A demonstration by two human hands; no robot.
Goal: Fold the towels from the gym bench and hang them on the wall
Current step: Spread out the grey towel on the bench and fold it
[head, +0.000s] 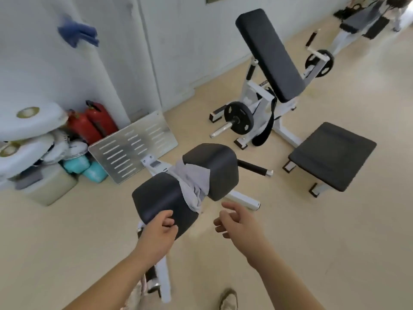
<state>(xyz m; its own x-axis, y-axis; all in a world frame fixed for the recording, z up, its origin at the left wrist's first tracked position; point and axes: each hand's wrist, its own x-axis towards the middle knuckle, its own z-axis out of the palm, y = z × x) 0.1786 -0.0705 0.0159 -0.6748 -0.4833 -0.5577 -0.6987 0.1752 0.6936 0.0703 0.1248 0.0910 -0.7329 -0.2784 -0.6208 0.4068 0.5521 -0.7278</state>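
A grey towel [194,186] lay bunched between 2 black pads [210,168]; both hands, left [158,233] and right [234,222], hovered near, fingers loosely curled, holding nothing.

Pale walls [190,41], beige floor [67,231]

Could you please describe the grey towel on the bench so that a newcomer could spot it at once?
Find the gym bench nearest the camera, with two black pads. The grey towel lies crumpled in the gap between them, draped over their inner edges. It is the only cloth there; the blue towel hangs on the wall.
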